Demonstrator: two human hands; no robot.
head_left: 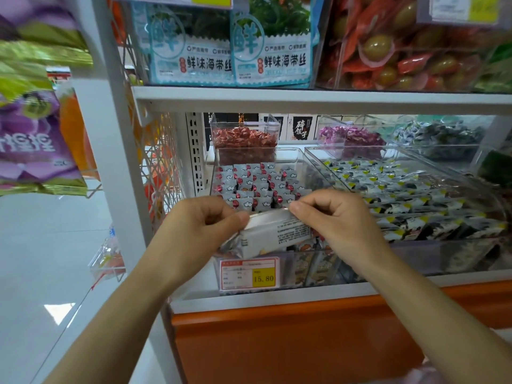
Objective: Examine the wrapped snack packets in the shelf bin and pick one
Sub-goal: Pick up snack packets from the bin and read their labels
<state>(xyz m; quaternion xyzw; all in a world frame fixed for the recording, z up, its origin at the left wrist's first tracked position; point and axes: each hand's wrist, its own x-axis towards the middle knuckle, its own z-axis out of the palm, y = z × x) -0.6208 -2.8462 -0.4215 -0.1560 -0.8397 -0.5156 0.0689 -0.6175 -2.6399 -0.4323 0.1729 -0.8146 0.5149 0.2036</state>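
Observation:
A white and silver wrapped snack packet [273,234] with small printed text facing me is held over the front of a clear shelf bin [300,157]. My left hand [202,223] pinches its left end between thumb and fingers. My right hand [335,217] pinches its upper right edge. Behind the hands, the bin holds several rows of small grey packets with red dots [255,184]. The packet's right end is hidden under my right hand.
A price tag reading 15.80 [249,274] hangs on the bin's front. To the right is a second clear bin of black, white and yellow packets [410,195]. Bins of red [243,138] and purple [349,135] sweets stand behind. The shelf above [304,99] is low overhead.

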